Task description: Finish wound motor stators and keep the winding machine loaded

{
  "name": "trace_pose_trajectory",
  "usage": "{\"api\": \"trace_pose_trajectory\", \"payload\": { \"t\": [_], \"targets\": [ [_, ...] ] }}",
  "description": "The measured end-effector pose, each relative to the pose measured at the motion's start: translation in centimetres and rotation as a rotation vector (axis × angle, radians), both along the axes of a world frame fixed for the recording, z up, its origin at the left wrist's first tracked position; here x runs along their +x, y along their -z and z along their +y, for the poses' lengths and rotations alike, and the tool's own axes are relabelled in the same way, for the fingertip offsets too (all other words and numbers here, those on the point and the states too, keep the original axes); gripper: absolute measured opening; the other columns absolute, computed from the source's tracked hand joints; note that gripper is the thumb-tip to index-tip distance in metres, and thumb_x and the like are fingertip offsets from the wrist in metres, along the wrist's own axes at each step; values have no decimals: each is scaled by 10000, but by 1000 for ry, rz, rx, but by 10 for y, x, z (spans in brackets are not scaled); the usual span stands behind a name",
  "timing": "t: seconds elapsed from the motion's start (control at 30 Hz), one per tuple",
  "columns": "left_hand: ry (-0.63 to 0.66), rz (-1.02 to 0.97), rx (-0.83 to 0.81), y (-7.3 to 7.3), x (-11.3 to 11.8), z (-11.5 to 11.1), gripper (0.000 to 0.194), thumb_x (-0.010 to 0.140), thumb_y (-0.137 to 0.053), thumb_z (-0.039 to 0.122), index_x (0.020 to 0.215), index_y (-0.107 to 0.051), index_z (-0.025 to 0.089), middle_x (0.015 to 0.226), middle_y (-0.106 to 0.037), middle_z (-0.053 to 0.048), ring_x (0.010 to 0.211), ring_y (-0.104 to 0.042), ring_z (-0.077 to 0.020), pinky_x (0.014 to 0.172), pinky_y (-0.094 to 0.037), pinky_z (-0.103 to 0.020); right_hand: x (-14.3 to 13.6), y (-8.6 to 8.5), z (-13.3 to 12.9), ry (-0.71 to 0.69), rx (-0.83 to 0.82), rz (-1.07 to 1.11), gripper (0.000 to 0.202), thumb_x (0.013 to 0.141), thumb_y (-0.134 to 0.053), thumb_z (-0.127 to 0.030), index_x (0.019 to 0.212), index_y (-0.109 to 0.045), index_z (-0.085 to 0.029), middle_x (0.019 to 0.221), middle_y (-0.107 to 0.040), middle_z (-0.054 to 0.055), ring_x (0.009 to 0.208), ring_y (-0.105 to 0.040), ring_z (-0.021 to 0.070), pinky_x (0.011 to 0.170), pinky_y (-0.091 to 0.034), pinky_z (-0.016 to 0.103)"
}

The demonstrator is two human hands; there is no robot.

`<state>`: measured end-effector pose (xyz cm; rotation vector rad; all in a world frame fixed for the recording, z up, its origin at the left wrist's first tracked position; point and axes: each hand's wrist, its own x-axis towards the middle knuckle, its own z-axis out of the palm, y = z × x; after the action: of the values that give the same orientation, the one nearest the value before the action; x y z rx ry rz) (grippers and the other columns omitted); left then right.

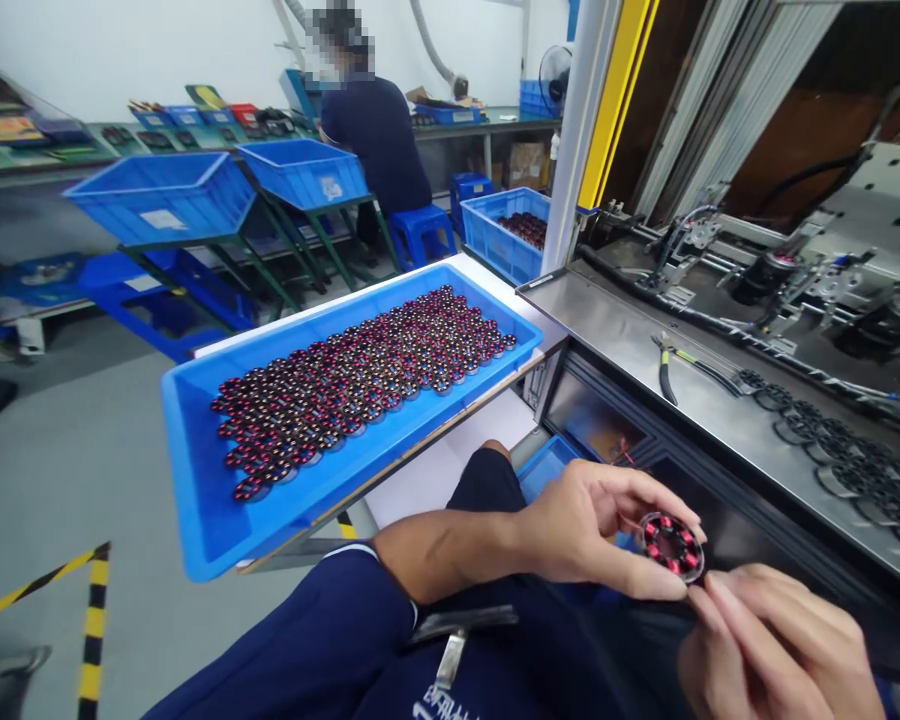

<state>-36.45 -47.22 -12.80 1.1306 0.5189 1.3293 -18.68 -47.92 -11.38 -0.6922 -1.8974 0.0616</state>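
Between the thumb and fingers of my left hand [581, 525] is a motor stator [673, 548], a small black ring wound with red copper coils, gripped by its rim. My right hand [787, 640] meets its lower edge with thumb and forefinger pinched together. Whatever lies in that pinch, perhaps a wire end, is too small to make out. A thin reddish wire shows by the left fingers. On my left, a shallow blue tray [187, 480] holds closely packed rows of similar wound stators [360, 370].
Right of me, a metal machine ledge [615, 330] carries cutting pliers [667, 370] and rows of black ring parts [847, 450]. Winding machinery [780, 270] stands behind it. A blue crate [495, 240] with more stators is beyond the tray. A co-worker [375, 140] sits at the far bench.
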Motion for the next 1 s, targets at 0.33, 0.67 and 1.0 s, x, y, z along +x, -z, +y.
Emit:
{"api": "trace_pose_trajectory", "payload": {
  "t": [0.33,0.67,1.0],
  "targets": [
    [-716,168,598,2,16,-5,472,658,-856,194,1095,-679,176,1058,-745,-74,908,-719,-162,841,-610,-261,-24,17,-17,93,-318,279,93,945,-647,-280,884,-646,-210,842,-642,46,712,-630,173,634,-500,321],
    [117,46,12,16,1,-3,642,710,-874,395,1169,-481,179,867,-644,-11,710,-658,-94,656,-528,-197,-10,14,9,-87,-194,171,162,895,-605,-60,991,-616,-191,916,-620,26,811,-624,144,694,-491,289],
    [272,-291,-2,13,2,-2,411,898,-670,483,1130,-609,149,1067,-653,-108,816,-735,-161,717,-581,-279,-7,-5,6,29,-111,57,191,886,-606,-2,946,-625,-182,840,-624,20,745,-603,125,646,-472,269]
  ]
}}
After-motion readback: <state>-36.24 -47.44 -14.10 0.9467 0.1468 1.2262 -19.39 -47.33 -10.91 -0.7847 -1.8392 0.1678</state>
